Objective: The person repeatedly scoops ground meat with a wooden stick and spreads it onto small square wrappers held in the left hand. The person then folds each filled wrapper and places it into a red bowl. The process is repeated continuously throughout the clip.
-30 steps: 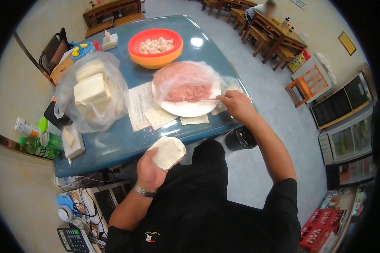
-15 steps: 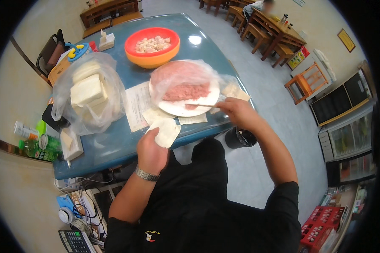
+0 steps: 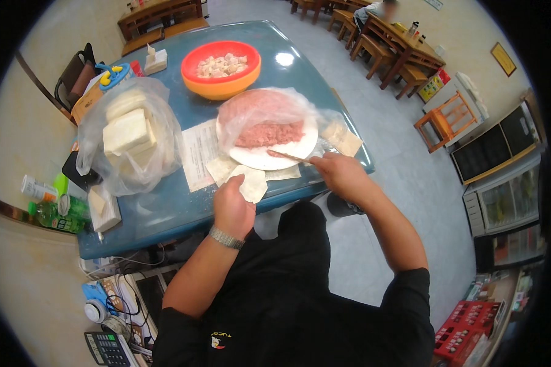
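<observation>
My left hand is closed on a thin square wonton wrapper, its thumb lying over the near edge. Between the fingers of my right hand is a thin flat stick, which reaches left over the near rim of a white plate. A little pink meat clings to the stick's tip. On the plate sits a mound of minced meat, its far part covered by clear plastic. Loose wrappers and a printed sheet lie beside and under the plate.
A clear bag with stacked wrappers stands left of the plate. Behind it, a red-and-orange bowl contains pale folded pieces. Bottles and a tissue box line the left edge. A bin stands below the table's right side.
My left hand has moved forward and right with the wrapper, closer to the plate. My right hand has shifted slightly toward me, and the stick tilts more.
</observation>
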A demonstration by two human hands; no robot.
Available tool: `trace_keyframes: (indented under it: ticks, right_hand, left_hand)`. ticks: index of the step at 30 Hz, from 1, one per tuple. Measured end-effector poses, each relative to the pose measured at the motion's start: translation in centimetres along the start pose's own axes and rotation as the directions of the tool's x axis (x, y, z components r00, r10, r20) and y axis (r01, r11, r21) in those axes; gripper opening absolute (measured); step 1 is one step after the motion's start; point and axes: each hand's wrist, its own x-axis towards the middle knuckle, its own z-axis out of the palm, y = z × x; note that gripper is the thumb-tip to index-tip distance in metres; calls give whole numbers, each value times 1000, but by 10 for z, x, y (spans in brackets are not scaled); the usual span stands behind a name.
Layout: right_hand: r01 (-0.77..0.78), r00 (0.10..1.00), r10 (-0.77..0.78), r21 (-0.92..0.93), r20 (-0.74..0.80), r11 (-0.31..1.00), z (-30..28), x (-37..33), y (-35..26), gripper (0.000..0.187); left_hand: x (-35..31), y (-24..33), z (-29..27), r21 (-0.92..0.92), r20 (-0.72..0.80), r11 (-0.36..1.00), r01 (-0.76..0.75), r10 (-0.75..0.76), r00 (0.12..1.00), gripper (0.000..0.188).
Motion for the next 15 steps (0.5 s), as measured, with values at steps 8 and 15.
trace_keyframes:
  ticks: [8,15]
  right_hand:
    - [105,991,-93,137,-95,985,9,-15,-41,22]
    - [172,977,-101,406,-189,898,33,-33,-66,24]
  left_hand:
    - [3,-1,0,11,18,1000,-8,8,1000,33]
    - [-12,7,-7,-24,18,1000,-12,12,1000,41]
